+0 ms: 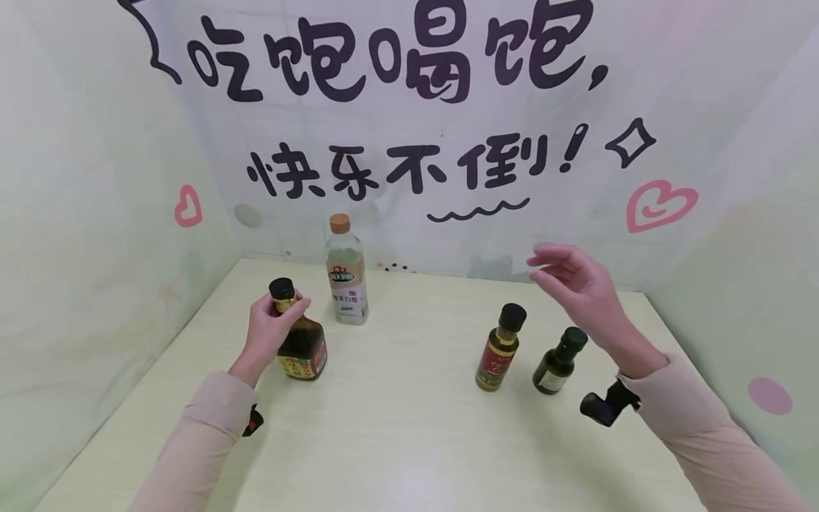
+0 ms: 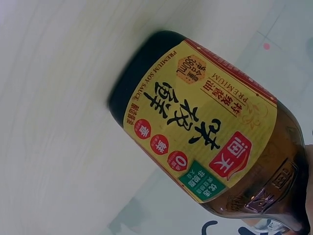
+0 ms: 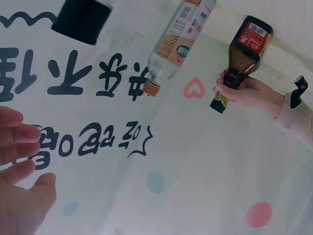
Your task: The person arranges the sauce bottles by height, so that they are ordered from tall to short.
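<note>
From my screen I see a tall clear bottle (image 1: 346, 274) with an orange cap near the back wall, an amber oil bottle (image 1: 500, 348) beside a small dark green bottle (image 1: 559, 360), all standing upright on the pale table (image 1: 397, 441).

Four bottles stand on the table: one brown glass soy sauce bottle (image 1: 301, 345), one tall clear orange-capped bottle (image 1: 346, 274), one small amber black-capped bottle (image 1: 498, 349), one small dark green bottle (image 1: 559, 362).
</note>
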